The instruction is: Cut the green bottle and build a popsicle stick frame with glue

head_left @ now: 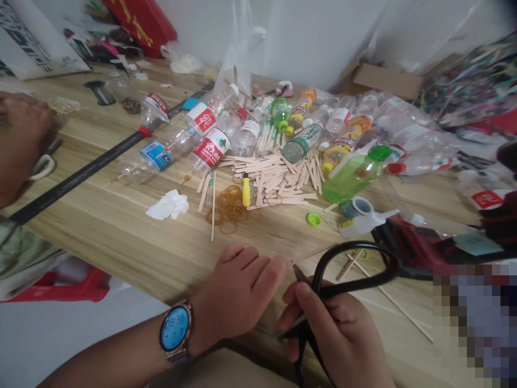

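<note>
My left hand [242, 288], wearing a watch [175, 328] on its wrist, is closed with the fingers curled near the table's front edge. Whatever it may hold is hidden. Just to its right, my right hand [343, 328] grips a pair of black-handled scissors [355, 248]. One large handle loop sticks up above the hand, and the dark pointed tips lie toward my left hand. Beyond the hands lie tangled rubber bands [231, 207], a yellow-handled screwdriver [246, 191] and a heap of flat wooden sticks [274, 175].
Several plastic bottles [302, 141] crowd the table's middle and right. A green bottle [353, 175], a glue bottle [369, 221] and a red-black power tool [404, 242] sit at right. A dark bar [97, 167] crosses the left. Another person's hand [24, 121] is at far left.
</note>
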Demonstrator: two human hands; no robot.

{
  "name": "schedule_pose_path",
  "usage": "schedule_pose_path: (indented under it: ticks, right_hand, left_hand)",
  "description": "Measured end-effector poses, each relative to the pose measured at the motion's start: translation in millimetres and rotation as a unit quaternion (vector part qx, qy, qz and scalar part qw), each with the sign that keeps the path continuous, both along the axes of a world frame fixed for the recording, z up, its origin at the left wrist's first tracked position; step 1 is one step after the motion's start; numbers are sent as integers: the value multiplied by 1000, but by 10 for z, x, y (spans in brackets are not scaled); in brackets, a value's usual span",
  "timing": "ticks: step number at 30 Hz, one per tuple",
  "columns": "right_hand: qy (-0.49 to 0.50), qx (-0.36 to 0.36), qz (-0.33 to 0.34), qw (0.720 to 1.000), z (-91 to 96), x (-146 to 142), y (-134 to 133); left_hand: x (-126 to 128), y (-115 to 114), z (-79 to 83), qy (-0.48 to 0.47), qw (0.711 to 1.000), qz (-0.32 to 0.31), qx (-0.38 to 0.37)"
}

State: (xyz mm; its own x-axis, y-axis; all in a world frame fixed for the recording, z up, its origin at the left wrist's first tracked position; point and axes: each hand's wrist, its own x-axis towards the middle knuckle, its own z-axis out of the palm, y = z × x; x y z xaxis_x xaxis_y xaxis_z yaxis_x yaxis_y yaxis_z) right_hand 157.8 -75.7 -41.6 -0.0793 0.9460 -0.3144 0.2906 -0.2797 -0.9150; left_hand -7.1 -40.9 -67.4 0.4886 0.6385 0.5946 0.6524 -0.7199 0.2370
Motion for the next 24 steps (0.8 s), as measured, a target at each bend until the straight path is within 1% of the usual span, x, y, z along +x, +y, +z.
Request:
schedule_pose_path:
  ticks: [1, 2, 3, 4, 5, 6, 7, 8, 9, 10, 11, 12, 13, 14, 15, 16, 17, 18, 19, 20, 21, 22, 23, 24]
  right_hand:
    - [-67, 84, 28, 994, -24, 40, 27]
    - [-144, 185, 59, 970, -46, 85, 62]
    - [-225, 291, 95, 925, -60, 131, 102]
    - [-298, 385, 123, 865, -67, 175, 143]
    - [-363, 447, 145, 805, -65, 212, 181]
    - [-415, 488, 165, 750, -56, 243, 215]
    - [-455, 512, 182, 706, -44, 267, 242]
    - [-483, 523, 201, 673, -30, 287, 262]
    - [-499, 529, 220, 650, -19, 302, 276]
    - [-506, 533, 233, 637, -14, 314, 283]
    - [-504, 535, 242, 633, -14, 324, 286]
    - [-495, 533, 246, 640, -21, 331, 285]
    - [-476, 530, 239, 660, -32, 333, 282]
    - [-445, 522, 220, 694, -45, 329, 276]
    - [-404, 498, 197, 742, -57, 318, 268]
    - [-352, 456, 174, 799, -66, 298, 256]
    - [-295, 394, 155, 857, -71, 271, 241]
    - [-237, 318, 142, 907, -72, 237, 224]
    - [-183, 237, 132, 945, -70, 201, 204]
    - [-132, 161, 127, 970, -66, 166, 184]
    - [-87, 99, 118, 984, -64, 135, 165]
    - [-53, 55, 105, 991, -64, 114, 149]
    - [-37, 30, 98, 994, -67, 103, 139]
    - [-46, 33, 96, 994, -74, 106, 136]
  left_hand:
    - [0, -10, 16, 12, 1000, 2, -5]
    - [0, -20, 34, 26, 1000, 5, -14]
    - [2, -28, 56, 42, 999, 9, -28]
    - [4, -34, 81, 57, 997, 15, -47]
    - [7, -36, 111, 74, 994, 22, -71]
    - [11, -36, 143, 89, 991, 24, -99]
    - [15, -33, 176, 105, 986, 21, -129]
    - [20, -31, 207, 120, 980, 13, -159]
    - [26, -31, 235, 133, 974, 4, -184]
    - [32, -34, 255, 145, 968, -7, -204]
    - [40, -41, 267, 151, 966, -11, -211]
    - [49, -52, 269, 152, 967, -6, -207]
    - [58, -66, 263, 149, 970, 5, -192]
    - [67, -81, 251, 142, 975, 19, -168]
    - [76, -95, 237, 134, 981, 33, -139]
    - [83, -106, 224, 124, 985, 44, -108]
    - [88, -112, 213, 115, 989, 51, -76]
    - [89, -113, 206, 107, 992, 52, -46]
    - [87, -109, 204, 102, 993, 54, -16]
    - [83, -100, 204, 100, 993, 56, 8]
    - [76, -87, 206, 103, 993, 56, 28]
    - [68, -73, 207, 108, 992, 54, 42]
    - [60, -60, 205, 110, 991, 51, 51]
    - [52, -47, 201, 111, 991, 46, 52]
